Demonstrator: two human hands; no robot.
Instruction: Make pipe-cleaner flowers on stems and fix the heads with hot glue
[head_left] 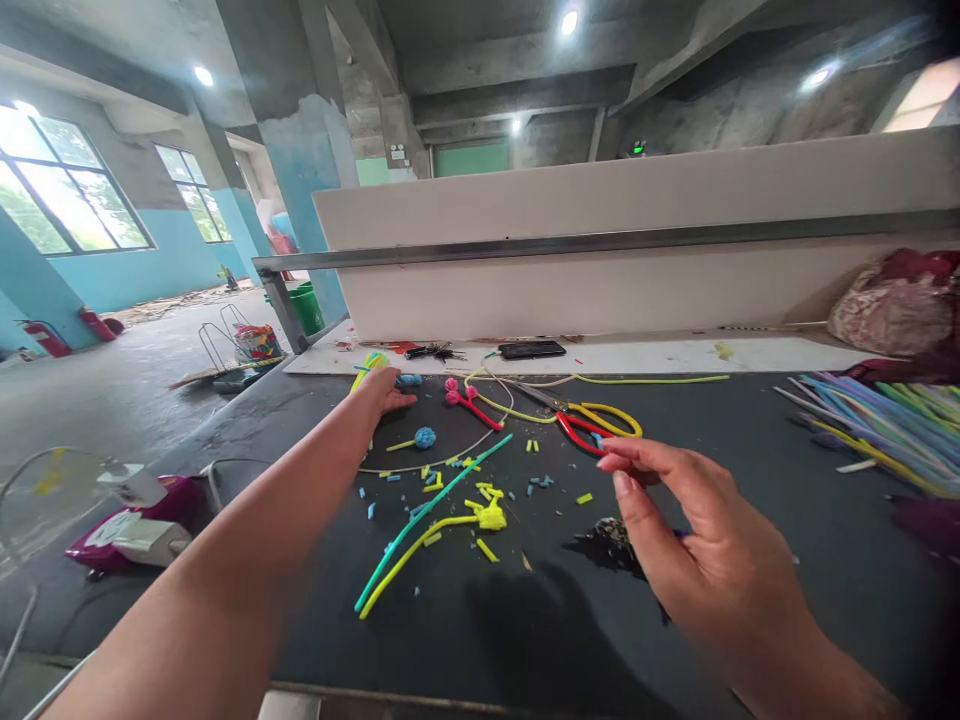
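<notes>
My left hand (381, 391) is stretched far across the dark table (750, 560), fingers closed around a bunch of yellow and green pipe cleaners (370, 362), beside a blue pompom piece (409, 380). My right hand (675, 520) hovers nearer to me, fingers loosely curled and apart, holding nothing, just right of the red and yellow scissors (592, 425). Between the hands lie a pink-tipped stem (469, 400), a blue ball on a stem (424, 438), a long green stem (435, 520) and a yellow one (420, 545), with several cut bits scattered around.
A pile of coloured pipe cleaners (892, 420) lies at the right. A black phone (531, 349) rests on the white ledge under a white partition (600, 250). A fan (45, 500) and a pink-white object (127, 520) stand at the left edge. A bag (892, 305) sits far right.
</notes>
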